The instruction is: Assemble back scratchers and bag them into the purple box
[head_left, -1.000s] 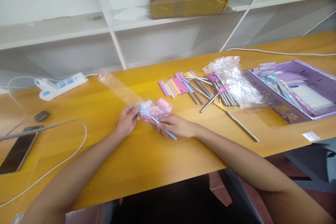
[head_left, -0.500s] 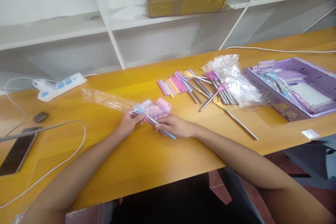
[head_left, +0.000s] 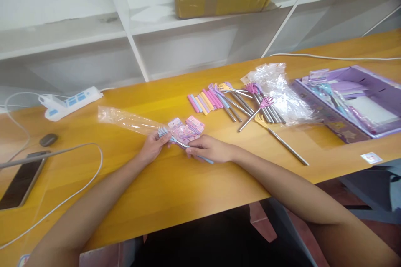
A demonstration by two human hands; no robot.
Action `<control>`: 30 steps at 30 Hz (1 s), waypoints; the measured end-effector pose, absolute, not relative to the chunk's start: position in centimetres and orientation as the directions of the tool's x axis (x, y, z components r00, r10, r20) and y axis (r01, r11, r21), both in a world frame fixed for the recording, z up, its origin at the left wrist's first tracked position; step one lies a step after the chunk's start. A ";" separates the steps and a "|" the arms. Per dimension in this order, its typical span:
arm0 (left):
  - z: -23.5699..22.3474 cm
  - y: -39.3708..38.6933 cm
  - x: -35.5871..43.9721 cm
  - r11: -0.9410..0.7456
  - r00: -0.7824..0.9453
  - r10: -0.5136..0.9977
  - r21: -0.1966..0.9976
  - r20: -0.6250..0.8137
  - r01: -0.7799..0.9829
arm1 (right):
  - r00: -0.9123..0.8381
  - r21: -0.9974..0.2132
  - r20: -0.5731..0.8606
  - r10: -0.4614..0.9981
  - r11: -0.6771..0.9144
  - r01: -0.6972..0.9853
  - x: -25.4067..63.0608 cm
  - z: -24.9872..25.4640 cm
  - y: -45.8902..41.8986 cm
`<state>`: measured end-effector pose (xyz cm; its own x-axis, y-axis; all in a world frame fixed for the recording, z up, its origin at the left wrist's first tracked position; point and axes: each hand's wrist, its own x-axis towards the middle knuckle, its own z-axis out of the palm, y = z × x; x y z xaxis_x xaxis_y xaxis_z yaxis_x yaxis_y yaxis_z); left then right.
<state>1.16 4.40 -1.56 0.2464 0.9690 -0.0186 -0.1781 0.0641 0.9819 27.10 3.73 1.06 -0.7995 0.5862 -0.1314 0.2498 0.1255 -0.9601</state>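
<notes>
Between my two hands is a back scratcher [head_left: 181, 143] with a light blue claw head, a metal shaft and a blue handle. My left hand [head_left: 154, 147] pinches it just below the claw. Closed round the handle end is my right hand [head_left: 208, 149], with the blue tip sticking out below. Printed pink and purple cards [head_left: 194, 125] lie on the table just beyond the hands. A clear plastic sleeve [head_left: 125, 120] stretches left from behind my left hand.
Loose coloured handle tubes [head_left: 205, 101], several back scratchers [head_left: 266, 106] and a heap of clear bags [head_left: 282, 91] lie to the right. Beyond them is a purple box [head_left: 347, 129]. A power strip [head_left: 73, 102], phone [head_left: 23, 179] and cable [head_left: 100, 162] are at left.
The back scratcher has turned slightly, its claw head shifting a little left and its handle end a little right. Both hands keep hold of it, and the view has moved slightly.
</notes>
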 end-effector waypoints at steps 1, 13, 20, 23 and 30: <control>-1.7 4.4 1.0 0.066 0.253 0.967 0.986 -0.026 -0.150 | -0.799 -0.959 -0.140 0.584 0.120 0.257 27.2 1.1 3.7; -1.9 4.5 1.1 0.059 0.283 0.959 0.994 -0.030 -0.093 | -0.744 -0.939 -0.007 0.668 0.251 0.234 26.7 0.7 3.8; -0.9 5.0 1.8 0.067 0.063 0.997 0.896 -0.044 -0.439 | -0.721 -0.935 -0.060 0.690 0.214 0.283 27.0 1.5 3.9; -0.9 5.2 1.9 0.035 0.028 0.999 0.898 -0.025 -0.438 | -0.706 -0.930 -0.075 0.704 0.205 0.304 27.0 1.3 3.9; -2.6 4.9 1.5 -0.011 0.183 0.983 0.991 0.036 -0.136 | -0.691 -0.907 0.007 0.723 0.296 0.300 26.7 0.3 4.0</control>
